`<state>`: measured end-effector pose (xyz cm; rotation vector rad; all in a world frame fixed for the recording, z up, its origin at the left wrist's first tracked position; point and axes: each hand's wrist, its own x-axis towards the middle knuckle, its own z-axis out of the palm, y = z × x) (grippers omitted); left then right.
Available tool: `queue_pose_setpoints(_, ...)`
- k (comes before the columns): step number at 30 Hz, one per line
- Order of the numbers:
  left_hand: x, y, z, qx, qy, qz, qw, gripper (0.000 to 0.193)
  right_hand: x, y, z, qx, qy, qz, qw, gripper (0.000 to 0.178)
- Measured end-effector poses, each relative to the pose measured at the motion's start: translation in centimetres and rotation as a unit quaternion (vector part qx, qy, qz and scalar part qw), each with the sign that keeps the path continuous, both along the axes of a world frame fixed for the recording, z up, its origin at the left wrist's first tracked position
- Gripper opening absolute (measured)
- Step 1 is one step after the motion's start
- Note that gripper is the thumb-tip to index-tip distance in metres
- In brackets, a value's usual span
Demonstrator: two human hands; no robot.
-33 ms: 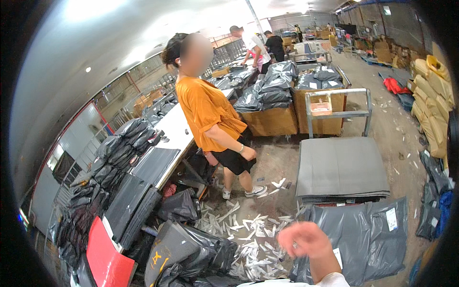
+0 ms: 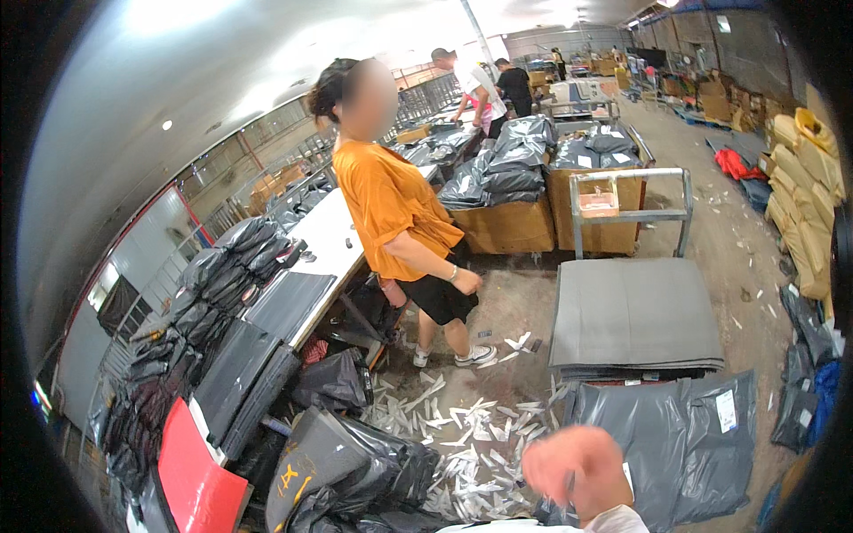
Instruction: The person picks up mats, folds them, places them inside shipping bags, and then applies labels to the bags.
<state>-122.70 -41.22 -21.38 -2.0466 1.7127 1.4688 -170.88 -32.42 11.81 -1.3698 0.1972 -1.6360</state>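
My right hand [image 2: 576, 466] is up in front of me at the bottom, its fingers curled in and a little blurred. Whether anything is inside them is hidden. White cloth shows at my wrist. Behind the hand, large dark grey plastic-wrapped packages [image 2: 649, 440] with white labels lie flat, and the hand seems apart from them. Just beyond sits a stack of grey sheets [image 2: 635, 311] on a platform cart with a metal handle [image 2: 633, 216]. My left hand is out of view.
A person in an orange top [image 2: 395, 209] stands beside a long white table [image 2: 333, 226]. White paper strips [image 2: 475, 444] litter the floor. Black-wrapped bundles [image 2: 200, 311], a red sheet [image 2: 200, 471] and a grey plastic-covered bundle [image 2: 346, 471] are at left. Cardboard boxes [image 2: 502, 229] hold grey packages.
My right hand has shifted slightly right and downward, its fingers turning more toward me. The view has moved slightly. The packages and cart look the same.
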Motion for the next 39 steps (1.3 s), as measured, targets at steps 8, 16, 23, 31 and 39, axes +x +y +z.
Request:
queue_pose_setpoints(8,4.0,4.0,-2.9,-0.018,-0.038,-0.06,0.997,0.032,4.5,6.2,10.1,-0.359,0.066,0.188,0.912,0.024)
queue_pose_setpoints(16,11.8,9.3,-7.0,-0.07,-0.1,-0.153,0.981,0.035,6.4,5.3,13.3,-0.35,0.069,0.29,0.888,0.021)
queue_pose_setpoints(23,10.9,7.0,-9.8,-0.038,-0.077,-0.185,0.979,0.034,8.0,8.1,16.1,-0.342,0.124,0.286,0.887,0.019)
queue_pose_setpoints(31,13.2,5.2,-11.9,-0.019,-0.061,-0.186,0.98,0.034,9.2,11.2,16.8,-0.356,0.067,0.157,0.919,0.017)
queue_pose_setpoints(39,10.2,1.9,-9.7,-0.018,-0.04,-0.194,0.98,0.033,14.3,12.2,19.7,-0.213,-0.047,0.071,0.973,0.017)
